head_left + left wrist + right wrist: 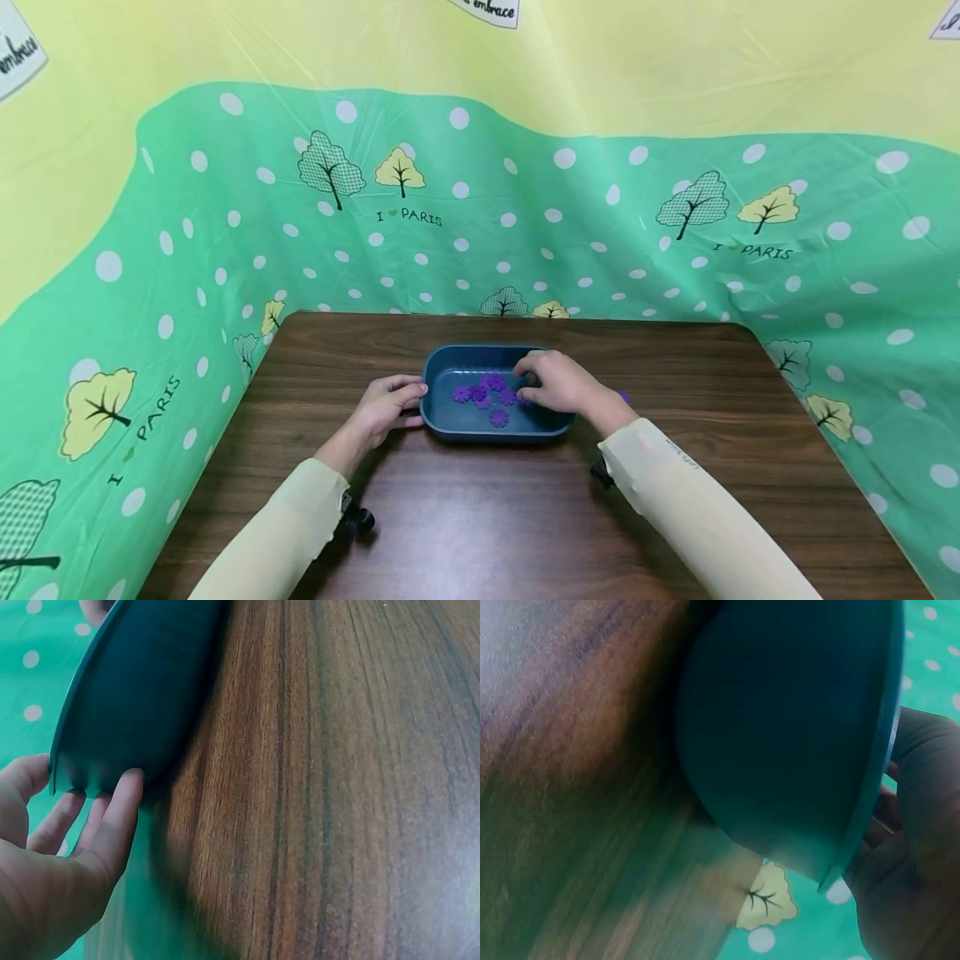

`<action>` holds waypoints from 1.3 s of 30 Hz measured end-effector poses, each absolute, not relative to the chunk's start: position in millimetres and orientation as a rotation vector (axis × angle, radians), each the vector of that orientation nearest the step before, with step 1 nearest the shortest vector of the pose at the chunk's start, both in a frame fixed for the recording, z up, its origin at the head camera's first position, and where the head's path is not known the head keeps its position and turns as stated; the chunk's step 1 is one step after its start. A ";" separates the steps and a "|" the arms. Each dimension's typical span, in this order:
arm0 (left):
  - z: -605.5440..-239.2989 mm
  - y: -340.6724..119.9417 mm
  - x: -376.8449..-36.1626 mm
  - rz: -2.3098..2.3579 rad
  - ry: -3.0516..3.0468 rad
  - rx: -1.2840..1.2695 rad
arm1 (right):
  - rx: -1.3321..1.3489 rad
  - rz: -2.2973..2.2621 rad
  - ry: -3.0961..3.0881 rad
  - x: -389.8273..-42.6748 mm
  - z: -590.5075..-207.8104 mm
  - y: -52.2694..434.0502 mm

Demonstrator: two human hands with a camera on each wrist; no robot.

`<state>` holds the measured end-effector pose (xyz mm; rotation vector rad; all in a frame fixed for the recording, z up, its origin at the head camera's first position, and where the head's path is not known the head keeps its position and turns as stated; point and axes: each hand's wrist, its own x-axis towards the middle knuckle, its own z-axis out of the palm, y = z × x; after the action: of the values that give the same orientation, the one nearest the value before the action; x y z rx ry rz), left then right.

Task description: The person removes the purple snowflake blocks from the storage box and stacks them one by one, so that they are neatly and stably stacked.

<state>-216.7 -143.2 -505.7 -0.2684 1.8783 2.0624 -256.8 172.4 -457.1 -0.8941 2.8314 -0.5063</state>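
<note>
A dark blue rectangular tray (480, 433) sits on the table with several purple, scallop-edged discs (498, 417) inside. My left hand (386, 406) holds the tray's left end; in the left wrist view its thumb is at the rim and its fingers (124, 817) lie against the outer wall. Over the right end of the tray, my right hand (558, 383) reaches inside with bent fingers, thumb close by the rightmost purple discs. The tray wall (795, 742) hides those fingertips in the right wrist view, and I cannot tell whether they pinch a disc.
A bit of another purple thing (624, 397) shows on the brown wood table (480, 517), just beyond my right wrist and partly covered by it. Behind the table and at its sides hangs a green and yellow printed cloth (600, 225). Black wrist mounts (358, 521) stick out below the sleeves.
</note>
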 end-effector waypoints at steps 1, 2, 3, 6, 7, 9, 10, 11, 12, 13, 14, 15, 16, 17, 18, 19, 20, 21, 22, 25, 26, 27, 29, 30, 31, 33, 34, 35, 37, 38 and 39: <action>-505.6 -142.9 -216.9 2.067 1.875 -0.267 | -0.893 -0.490 2.827 -256.5 -458.0 170.8; -505.8 -142.7 -217.3 2.070 1.874 -0.263 | -0.896 -0.467 2.826 -256.4 -459.1 169.5; -505.9 -142.5 -217.5 2.075 1.866 -0.263 | -0.900 -0.440 2.826 -256.4 -460.2 168.5; -506.4 -142.4 -218.3 2.077 1.864 -0.261 | -0.920 -0.359 2.830 -256.1 -463.4 166.1; -506.8 -142.4 -218.7 2.077 1.865 -0.259 | -0.927 -0.331 2.833 -255.9 -464.4 165.4; -507.0 -142.4 -219.1 2.075 1.864 -0.261 | -0.936 -0.279 2.836 -255.9 -466.6 164.7; -507.2 -142.2 -219.4 2.071 1.870 -0.257 | -0.940 -0.259 2.836 -255.8 -467.6 164.4; -507.2 -142.0 -219.5 2.070 1.874 -0.255 | -0.938 -0.244 2.836 -255.7 -468.4 164.2; -507.0 -141.7 -219.6 2.069 1.877 -0.253 | -0.934 -0.231 2.837 -255.5 -469.2 164.2; -506.8 -141.4 -219.8 2.069 1.877 -0.253 | -0.930 -0.220 2.837 -255.4 -470.0 164.2; -506.2 -141.2 -219.7 2.069 1.876 -0.253 | -0.927 -0.215 2.838 -255.4 -470.8 164.2; -505.8 -140.8 -219.8 2.069 1.876 -0.255 | -0.923 -0.214 2.839 -255.3 -471.3 164.2; -505.5 -140.6 -219.8 2.070 1.875 -0.255 | -0.918 -0.216 2.841 -255.1 -471.6 164.2; -505.3 -140.5 -219.7 2.070 1.874 -0.256 | -0.910 -0.218 2.842 -254.6 -471.8 164.1; -505.3 -140.5 -219.8 2.070 1.873 -0.259 | -0.905 -0.215 2.844 -254.3 -472.1 164.0; -505.4 -140.5 -219.7 2.070 1.871 -0.261 | -0.899 -0.208 2.845 -254.0 -472.3 163.8; -505.6 -140.6 -219.5 2.071 1.872 -0.263 | -0.895 -0.204 2.846 -253.6 -472.5 163.5; -506.2 -140.8 -219.3 2.071 1.879 -0.262 | -0.891 -0.199 2.846 -253.0 -472.5 163.3; -506.7 -141.0 -219.0 2.069 1.882 -0.263 | -0.888 -0.189 2.847 -252.5 -472.8 163.1; -507.7 -141.4 -217.9 2.063 1.890 -0.264 | -0.899 -0.161 2.844 -251.3 -473.7 162.6; -508.0 -141.5 -217.6 2.061 1.892 -0.262 | -0.907 -0.159 2.842 -251.0 -474.2 162.4; -508.1 -141.7 -217.2 2.058 1.893 -0.262 | -0.915 -0.156 2.840 -250.8 -474.6 162.2; -508.2 -141.9 -216.8 2.060 1.888 -0.262 | -0.933 -0.149 2.835 -250.9 -475.3 161.6; -508.3 -142.0 -216.6 2.061 1.890 -0.263 | -0.938 -0.149 2.833 -251.0 -475.6 161.2; -508.5 -142.2 -216.6 2.063 1.890 -0.263 | -0.940 -0.150 2.832 -251.3 -475.9 160.9; -508.7 -142.5 -216.7 2.067 1.887 -0.269 | -0.939 -0.137 2.831 -251.9 -475.9 160.1; -508.7 -142.7 -216.7 2.067 1.889 -0.269 | -0.937 -0.127 2.831 -252.1 -475.8 159.8; -508.6 -142.9 -216.6 2.066 1.894 -0.269 | -0.933 -0.115 2.832 -252.2 -475.6 159.6; -508.1 -143.1 -216.8 2.066 1.894 -0.267 | -0.925 -0.090 2.835 -252.4 -475.2 159.3; -507.8 -143.2 -216.9 2.065 1.895 -0.267 | -0.923 -0.078 2.837 -252.4 -474.9 159.2; -507.5 -143.3 -216.8 2.065 1.896 -0.266 | -0.921 -0.071 2.837 -252.5 -474.5 159.1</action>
<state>-216.8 -143.3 -507.5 -0.2664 1.8962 2.0653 -252.5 159.1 -474.5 -0.9206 2.8371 -0.0713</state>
